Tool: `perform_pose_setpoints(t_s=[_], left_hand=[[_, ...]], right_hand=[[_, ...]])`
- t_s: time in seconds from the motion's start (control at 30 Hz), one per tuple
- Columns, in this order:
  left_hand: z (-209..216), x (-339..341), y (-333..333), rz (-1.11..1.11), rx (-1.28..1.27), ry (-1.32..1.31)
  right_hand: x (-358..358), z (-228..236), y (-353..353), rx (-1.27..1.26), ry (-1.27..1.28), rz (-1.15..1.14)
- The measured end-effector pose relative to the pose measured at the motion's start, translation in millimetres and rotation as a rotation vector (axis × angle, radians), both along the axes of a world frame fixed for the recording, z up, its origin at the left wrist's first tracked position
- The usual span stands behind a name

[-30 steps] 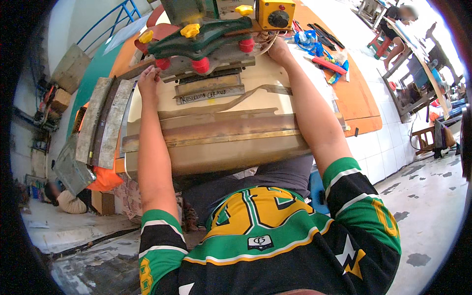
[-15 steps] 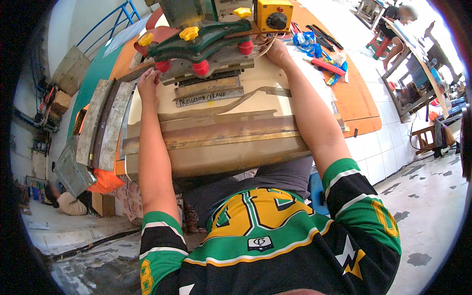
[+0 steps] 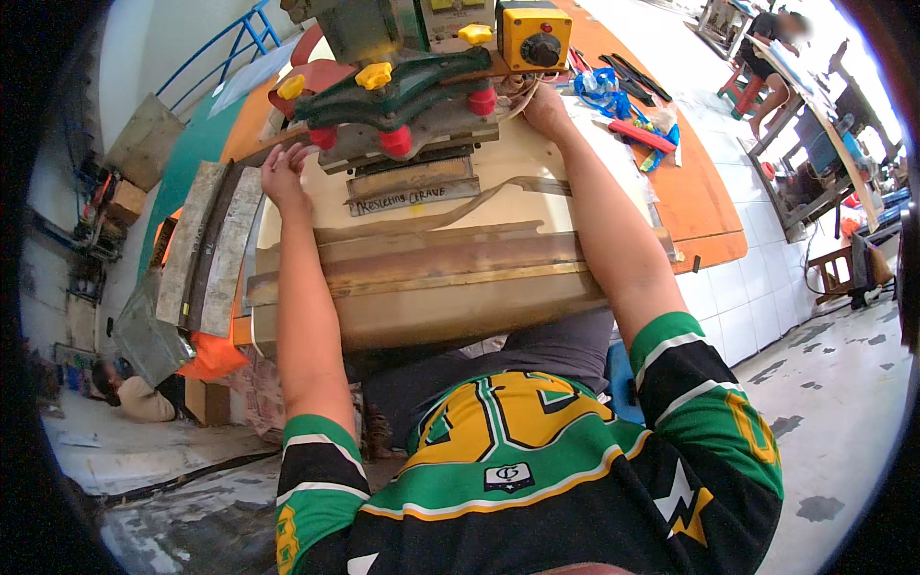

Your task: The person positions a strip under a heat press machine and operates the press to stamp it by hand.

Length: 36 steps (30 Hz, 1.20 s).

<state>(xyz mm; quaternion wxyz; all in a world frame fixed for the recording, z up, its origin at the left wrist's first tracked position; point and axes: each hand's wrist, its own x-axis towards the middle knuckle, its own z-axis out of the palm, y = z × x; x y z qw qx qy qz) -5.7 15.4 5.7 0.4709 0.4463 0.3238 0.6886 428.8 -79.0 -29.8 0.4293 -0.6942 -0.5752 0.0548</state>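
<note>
A machine head with a dark green three-armed bracket (image 3: 398, 91), yellow star knobs (image 3: 375, 76) and red round feet (image 3: 395, 142) stands at the far side in front of me. Under it, a metal die plate (image 3: 414, 195) with handwriting lies on a cream bed sheet (image 3: 383, 228). My left hand (image 3: 286, 174) is just left of the bracket, fingers spread and holding nothing. Beyond the sheet's right part, my right hand (image 3: 547, 110) is beside tan cables (image 3: 517, 91), below a yellow control box with a black dial (image 3: 533, 38). Its fingertips are hidden, so any grip there is unclear.
Metal bars (image 3: 213, 244) lie to the left of the bed. A brown-stained strip (image 3: 431, 275) crosses its near edge. On the orange table (image 3: 698, 216) at right are a red-handled tool (image 3: 640, 135) and blue plastic (image 3: 601, 89). Two other people are further off.
My left hand has come away from the left end of the plate under the bracket, and its fingers have spread. The right hand stays by the cables. The view has shifted slightly.
</note>
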Motion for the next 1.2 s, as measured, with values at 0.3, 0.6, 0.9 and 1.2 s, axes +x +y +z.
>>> perform_pose_setpoints(t_s=[0.3,0.6,0.9,1.2], left_hand=[[80.7,-36.9,-22.0,0.472,0.198,-0.304],[143.3,-10.1,-137.1,0.031,0.504,-0.506],[35.7,91.8,-354.8,-1.696,0.539,0.409],[7.0,136.0,-402.0,-2.080,0.450,0.464]], right_hand=[[-18.9,13.3,-12.8,-0.056,0.013,-0.073],[-21.7,19.3,-23.0,0.023,0.068,-0.028],[-15.9,8.2,-8.2,0.020,-0.016,-0.066],[-16.2,9.5,-10.8,-0.029,0.023,-0.013]])
